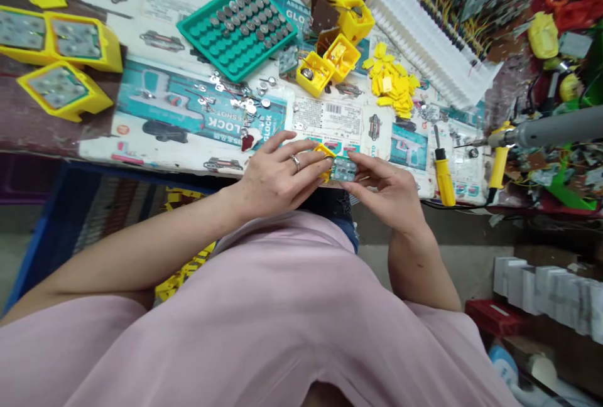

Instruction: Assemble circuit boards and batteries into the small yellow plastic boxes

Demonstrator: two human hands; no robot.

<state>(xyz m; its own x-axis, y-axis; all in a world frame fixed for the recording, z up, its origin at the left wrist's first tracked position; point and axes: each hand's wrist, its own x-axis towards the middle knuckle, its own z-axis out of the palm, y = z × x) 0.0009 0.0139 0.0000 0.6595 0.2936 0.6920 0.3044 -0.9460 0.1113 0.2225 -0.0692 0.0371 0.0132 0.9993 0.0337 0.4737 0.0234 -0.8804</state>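
The single view looks from the person's head, facing forward and steeply down, with the pale pink cloth shirt (292,306) close below the lens and filling the lower middle. The bare left hand (276,174) and bare right hand (391,190) lie farther off, near the centre, while the worktop's printed white-and-teal cardboard cover (162,99) stretches across the upper half, seen from above.
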